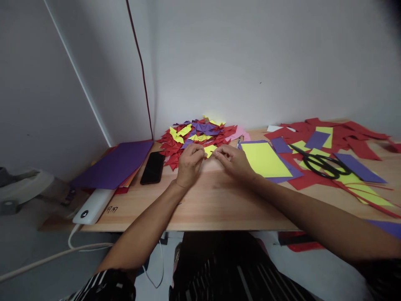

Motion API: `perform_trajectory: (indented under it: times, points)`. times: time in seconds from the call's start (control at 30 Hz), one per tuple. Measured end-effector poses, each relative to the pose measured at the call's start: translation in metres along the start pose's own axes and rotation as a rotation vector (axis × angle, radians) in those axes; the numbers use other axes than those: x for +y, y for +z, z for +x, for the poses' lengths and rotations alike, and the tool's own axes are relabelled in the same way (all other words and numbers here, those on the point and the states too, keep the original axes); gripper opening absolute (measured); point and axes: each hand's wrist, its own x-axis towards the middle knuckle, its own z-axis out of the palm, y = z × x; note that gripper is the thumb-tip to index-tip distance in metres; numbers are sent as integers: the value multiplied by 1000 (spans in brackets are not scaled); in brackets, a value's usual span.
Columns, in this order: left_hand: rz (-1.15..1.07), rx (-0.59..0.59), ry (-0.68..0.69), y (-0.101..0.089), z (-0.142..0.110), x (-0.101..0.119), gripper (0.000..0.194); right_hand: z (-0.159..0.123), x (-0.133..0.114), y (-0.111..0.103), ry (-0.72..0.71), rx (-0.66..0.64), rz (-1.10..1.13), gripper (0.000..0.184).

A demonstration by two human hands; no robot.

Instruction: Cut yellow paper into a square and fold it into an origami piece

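Between my two hands is a small yellow piece of folded paper point(209, 151). My left hand point(189, 164) is closed in a pinch at its left edge. From the other side, the thumb and fingers of my right hand point(233, 161) pinch it near its right corner. Right behind the hands lies a heap of folded paper pieces point(200, 127) in red, yellow and purple. To the right of my right hand rests a yellow paper stack point(266, 160) on top of purple paper point(285, 179).
Black-handled scissors point(322, 164) lie on loose red, yellow and purple paper strips point(360, 136) at the right. On the left are a black phone point(153, 168), purple sheets point(115, 165) and a white power bank point(94, 207) with a cable. The wooden table point(219, 205) backs onto a wall.
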Motion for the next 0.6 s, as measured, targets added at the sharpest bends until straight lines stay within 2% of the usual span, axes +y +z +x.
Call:
perform_trajectory:
  times: [0.17, 0.33, 0.6]
  points:
    - [117, -43, 96, 0, 1, -4, 22, -1, 5, 3, 70, -12, 82, 22]
    - [159, -71, 137, -1, 2, -7, 23, -1, 9, 6, 134, -46, 203, 27]
    - [283, -86, 280, 2, 1, -11, 23, 0, 16, 11, 212, -109, 261, 27]
